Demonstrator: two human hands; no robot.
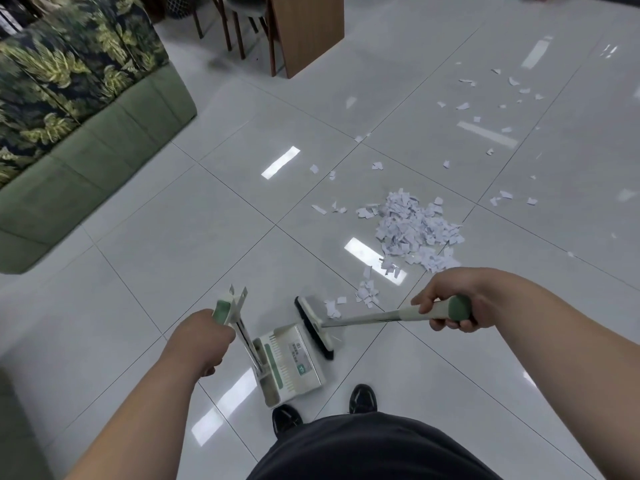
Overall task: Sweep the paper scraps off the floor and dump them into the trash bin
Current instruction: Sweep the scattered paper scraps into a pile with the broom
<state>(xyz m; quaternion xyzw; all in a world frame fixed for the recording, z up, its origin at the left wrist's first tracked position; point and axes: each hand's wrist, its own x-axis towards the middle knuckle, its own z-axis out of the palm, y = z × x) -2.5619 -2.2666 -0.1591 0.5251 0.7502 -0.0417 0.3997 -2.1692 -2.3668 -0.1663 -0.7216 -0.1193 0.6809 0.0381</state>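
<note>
Scraps (415, 230) lie mostly in one heap on the tiled floor (173, 244), ahead and to the right of the person. Loose pieces are scattered beyond the heap toward the upper right, and a few sit just beside the broom head (314, 328). Right hand (446, 306) is closed around the green-and-white grip of the broom, the shaft running left and down to the head, which rests on the floor with black bristles along its left edge. Left hand (204, 336) is closed around the upright handle of the dustpan (289, 363). Dustpan stands on the floor, its front edge just beside the broom head, near the person's shoes (362, 398). Green sofa (86, 161) occupies the left side. Wooden furniture (304, 32) stands at the top. No bin is in view.
</note>
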